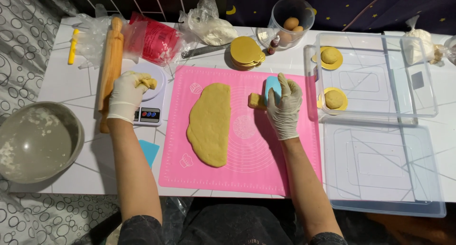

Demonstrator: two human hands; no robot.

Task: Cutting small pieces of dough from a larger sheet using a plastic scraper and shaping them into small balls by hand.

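Head view: two gloved hands work at a white desk (71, 83) covered in part by one pink silicone mat (294, 178). The left hand (126, 95) is closed around one lump of dough (146, 81), held over a small white kitchen scale (151, 113). The right hand (285, 107) grips one light-blue scraper (271, 86), its fingers curled over the blade, which stands against one small cut piece of dough (256, 101) on the mat. One long flattened slab of dough (210, 124) lies along the middle of the mat, just left of the cut piece. One wooden rolling pin (111, 59) lies beside the scale; one grey mixing bowl (38, 143) with flour traces sits at the desk's left edge. Along the far edge lie one red printed packet (159, 40), one clear bag of white dough (211, 28), one stack of gold round boards (245, 52), and one clear jug (290, 19) holding eggs, at least three showing. One clear plastic box (380, 74) holds two dough balls (329, 56), each on its own gold disc; its lid (380, 169) lies nearer the person. One further tied bag (420, 43) rests at far right.
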